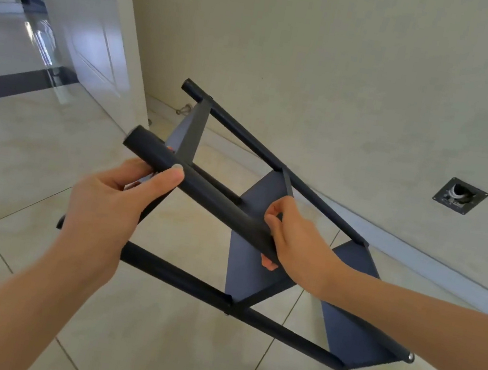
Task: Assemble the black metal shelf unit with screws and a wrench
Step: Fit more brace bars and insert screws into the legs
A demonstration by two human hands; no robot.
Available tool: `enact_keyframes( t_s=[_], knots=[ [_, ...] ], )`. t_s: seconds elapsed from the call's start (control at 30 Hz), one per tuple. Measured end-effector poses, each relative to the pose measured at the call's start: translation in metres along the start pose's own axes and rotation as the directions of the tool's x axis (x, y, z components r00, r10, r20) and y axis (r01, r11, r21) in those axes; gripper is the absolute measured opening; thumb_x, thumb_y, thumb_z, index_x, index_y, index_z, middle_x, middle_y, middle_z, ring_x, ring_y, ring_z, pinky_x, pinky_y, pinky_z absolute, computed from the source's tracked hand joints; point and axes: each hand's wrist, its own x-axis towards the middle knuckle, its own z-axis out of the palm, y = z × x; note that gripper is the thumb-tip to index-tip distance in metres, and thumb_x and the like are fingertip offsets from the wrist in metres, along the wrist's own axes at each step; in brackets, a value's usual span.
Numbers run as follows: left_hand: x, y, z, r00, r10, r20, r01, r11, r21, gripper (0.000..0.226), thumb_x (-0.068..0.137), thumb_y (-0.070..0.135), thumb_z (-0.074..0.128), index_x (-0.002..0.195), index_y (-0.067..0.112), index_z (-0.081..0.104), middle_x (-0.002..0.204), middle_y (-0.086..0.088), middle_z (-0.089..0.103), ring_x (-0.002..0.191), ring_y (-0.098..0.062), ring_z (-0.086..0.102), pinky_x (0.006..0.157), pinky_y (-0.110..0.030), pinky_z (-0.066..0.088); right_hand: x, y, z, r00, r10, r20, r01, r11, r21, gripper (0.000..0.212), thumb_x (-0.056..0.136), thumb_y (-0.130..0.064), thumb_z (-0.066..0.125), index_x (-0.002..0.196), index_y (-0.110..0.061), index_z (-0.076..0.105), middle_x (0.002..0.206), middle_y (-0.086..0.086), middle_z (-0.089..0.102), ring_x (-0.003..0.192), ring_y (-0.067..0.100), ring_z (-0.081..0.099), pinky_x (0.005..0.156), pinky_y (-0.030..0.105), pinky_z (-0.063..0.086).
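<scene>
Both hands hold the black metal shelf unit (239, 281) tilted above the floor (45, 167).
Left hand (115, 195) grips the nearest pole's (212, 194) upper end; right hand (295, 238) grips it lower, beside the middle panel (262, 191).

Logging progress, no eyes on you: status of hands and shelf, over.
Left hand grips the near pole by its top end; right hand grips it lower. Shelf unit held tilted. No wrench in view.
</scene>
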Motion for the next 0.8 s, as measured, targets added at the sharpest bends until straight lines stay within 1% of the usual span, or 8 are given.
enact_keyframes(
  t_s=[0.1, 0.3, 0.4, 0.47, 0.53, 0.67, 0.73, 0.8],
  knots=[
    [-0.008, -0.003, -0.001, 0.999, 0.050, 0.014, -0.050, 0.999, 0.007, 0.028, 0.062, 0.052, 0.072, 0.085, 0.039, 0.078, 0.084, 0.017, 0.075, 0.084, 0.010, 0.066, 0.080, -0.018, 0.039, -0.006, 0.003, 0.007, 1.000, 0.029, -0.011, -0.029, 0.999, 0.025, 0.011, 0.101, -0.009, 0.046, 0.109, -0.010, 0.038, 0.083, 0.016, 0.065, 0.071, 0.030, 0.065, 0.070, 0.033, 0.056],
    [-0.018, -0.002, 0.000, 0.992, 0.100, 0.071, -0.101, 0.995, 0.015, 0.027, 0.063, 0.054, 0.070, 0.088, 0.046, 0.076, 0.091, 0.022, 0.074, 0.090, 0.013, 0.064, 0.081, -0.017, 0.037, -0.022, 0.006, 0.010, 0.999, 0.038, -0.002, -0.038, 0.999, 0.003, 0.018, 0.099, -0.005, 0.051, 0.106, -0.011, 0.036, 0.088, 0.018, 0.062, 0.069, 0.021, 0.055, 0.070, 0.030, 0.054],
    [-0.023, -0.004, -0.003, 0.992, 0.093, 0.084, -0.094, 0.996, 0.003, 0.027, 0.064, 0.055, 0.070, 0.091, 0.052, 0.075, 0.096, 0.023, 0.074, 0.094, 0.012, 0.064, 0.084, -0.019, 0.037, -0.032, 0.005, 0.011, 1.000, 0.020, 0.009, -0.020, 1.000, -0.011, 0.019, 0.099, -0.006, 0.052, 0.109, -0.010, 0.036, 0.089, 0.020, 0.062, 0.068, 0.020, 0.056, 0.074, 0.033, 0.055],
    [-0.026, -0.009, -0.004, 0.995, 0.058, 0.079, -0.057, 0.998, -0.022, 0.034, 0.063, 0.056, 0.070, 0.097, 0.050, 0.075, 0.099, 0.023, 0.074, 0.095, 0.012, 0.064, 0.086, -0.021, 0.037, -0.041, 0.005, 0.014, 1.000, 0.007, 0.003, -0.007, 1.000, 0.007, 0.018, 0.101, -0.010, 0.050, 0.109, -0.014, 0.034, 0.081, 0.013, 0.061, 0.065, 0.019, 0.057, 0.068, 0.028, 0.054],
    [-0.030, -0.015, -0.004, 0.997, 0.010, 0.082, -0.007, 0.999, -0.041, 0.041, 0.060, 0.057, 0.071, 0.100, 0.047, 0.074, 0.099, 0.023, 0.074, 0.094, 0.010, 0.065, 0.089, -0.024, 0.038, -0.048, 0.008, 0.017, 1.000, 0.003, -0.007, -0.003, 1.000, 0.002, 0.019, 0.101, -0.012, 0.049, 0.107, -0.019, 0.032, 0.075, 0.005, 0.058, 0.063, 0.016, 0.057, 0.064, 0.019, 0.047],
    [-0.036, -0.035, -0.002, 0.988, -0.085, 0.130, 0.096, 0.992, -0.082, 0.042, 0.057, 0.056, 0.072, 0.098, 0.047, 0.076, 0.100, 0.021, 0.074, 0.094, 0.008, 0.066, 0.092, -0.028, 0.040, -0.050, 0.023, 0.025, 0.999, 0.029, -0.026, -0.029, 1.000, 0.002, 0.011, 0.104, -0.018, 0.042, 0.103, -0.022, 0.031, 0.068, -0.001, 0.058, 0.058, 0.010, 0.056, 0.054, 0.011, 0.042],
    [-0.038, -0.049, 0.000, 0.980, -0.137, 0.146, 0.153, 0.983, -0.106, 0.047, 0.055, 0.056, 0.074, 0.100, 0.045, 0.076, 0.102, 0.020, 0.074, 0.096, 0.007, 0.066, 0.092, -0.029, 0.040, -0.047, 0.035, 0.031, 0.998, 0.048, -0.037, -0.047, 0.999, 0.008, 0.008, 0.104, -0.021, 0.039, 0.101, -0.023, 0.031, 0.066, -0.003, 0.058, 0.055, 0.007, 0.056, 0.052, 0.008, 0.042],
    [-0.037, -0.064, 0.002, 0.969, -0.185, 0.165, 0.208, 0.969, -0.131, 0.049, 0.054, 0.052, 0.076, 0.101, 0.039, 0.077, 0.102, 0.019, 0.075, 0.094, 0.007, 0.066, 0.086, -0.025, 0.038, -0.043, 0.049, 0.038, 0.996, 0.082, -0.037, -0.081, 0.996, 0.032, 0.005, 0.106, -0.024, 0.034, 0.100, -0.024, 0.033, 0.066, -0.002, 0.059, 0.056, 0.008, 0.059, 0.053, 0.010, 0.044]
  ],
)
